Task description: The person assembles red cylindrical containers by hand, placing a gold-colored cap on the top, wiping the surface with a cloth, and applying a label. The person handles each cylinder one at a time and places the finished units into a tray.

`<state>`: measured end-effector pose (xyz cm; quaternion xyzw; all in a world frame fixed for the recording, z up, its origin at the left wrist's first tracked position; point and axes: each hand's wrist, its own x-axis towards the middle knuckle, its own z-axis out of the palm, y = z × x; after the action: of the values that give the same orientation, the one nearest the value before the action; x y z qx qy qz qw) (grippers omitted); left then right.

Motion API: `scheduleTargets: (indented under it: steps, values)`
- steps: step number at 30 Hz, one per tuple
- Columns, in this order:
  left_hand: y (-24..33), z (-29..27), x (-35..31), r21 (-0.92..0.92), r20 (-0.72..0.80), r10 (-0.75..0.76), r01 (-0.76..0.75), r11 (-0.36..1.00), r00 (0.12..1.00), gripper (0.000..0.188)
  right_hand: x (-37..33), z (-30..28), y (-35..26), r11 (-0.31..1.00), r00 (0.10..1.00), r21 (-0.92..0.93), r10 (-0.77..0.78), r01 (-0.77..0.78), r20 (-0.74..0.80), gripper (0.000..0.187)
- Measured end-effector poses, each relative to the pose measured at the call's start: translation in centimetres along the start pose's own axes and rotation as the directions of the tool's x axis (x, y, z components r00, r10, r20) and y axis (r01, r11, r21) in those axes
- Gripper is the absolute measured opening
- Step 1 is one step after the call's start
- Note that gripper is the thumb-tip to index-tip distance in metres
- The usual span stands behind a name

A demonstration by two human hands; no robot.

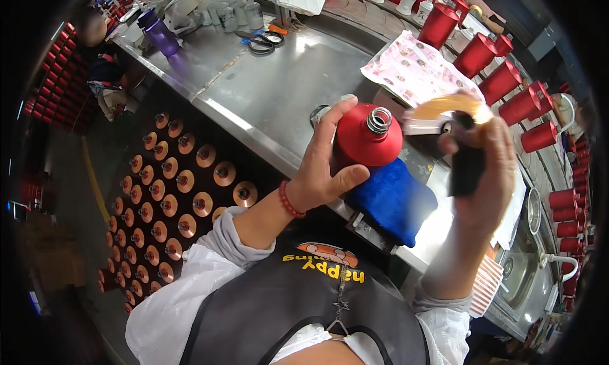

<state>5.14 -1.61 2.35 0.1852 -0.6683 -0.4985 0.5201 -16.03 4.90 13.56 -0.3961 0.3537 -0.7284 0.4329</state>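
Note:
My left hand (pixel 327 165) is wrapped round a red bottle (pixel 368 143) with a bare glass neck. The bottle stands tilted toward me above the metal bench, its mouth open. My right hand (pixel 491 168), smeared by motion, grips a black object (pixel 466 168) to the right of the bottle. At its top shows a curved gold-and-white piece (pixel 447 111); I cannot tell whether the two are joined. Below the bottle lies a folded blue cloth (pixel 396 200) at the bench edge. A small round item (pixel 319 114) sits beside my left fingers, partly hidden.
Scissors (pixel 263 42), a purple bottle (pixel 158 35) and clear jars (pixel 228 16) stand on the far bench (pixel 266 86). Pink patterned paper (pixel 419 70) lies before a line of red bottles (pixel 476 54). Several bottles with gold collars (pixel 185 181) fill the lower left. Another person (pixel 104 73) is far left.

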Motion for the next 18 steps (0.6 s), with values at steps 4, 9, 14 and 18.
scheduleTargets:
  steps: [4, 9, 14, 18]
  values:
    - [2.0, -0.1, 0.2, -0.278, 0.073, -0.089, 0.106, 0.955, 0.993, 0.096, -1.5, 1.1, 4.2, 0.925, 0.992, -0.375, -0.006, 0.053, 0.125, 0.017]
    - [1.9, -0.5, 1.0, -0.266, 0.076, -0.118, 0.134, 0.955, 0.99, 0.098, -1.9, 0.6, 5.9, 0.938, 0.995, -0.347, 0.015, 0.02, 0.099, 0.019]
    - [4.3, -2.2, 4.6, -0.123, 0.242, -0.24, 0.275, 0.953, 0.94, 0.06, -1.1, 1.1, 4.3, 0.734, 0.931, -0.597, -0.135, 0.324, 0.34, 0.02]
    - [5.8, -2.5, 5.4, 0.133, 0.182, -0.007, -0.018, 0.991, 0.983, 0.017, -1.0, 2.1, 2.6, 0.579, 0.883, -0.693, -0.109, 0.429, 0.456, 0.014]
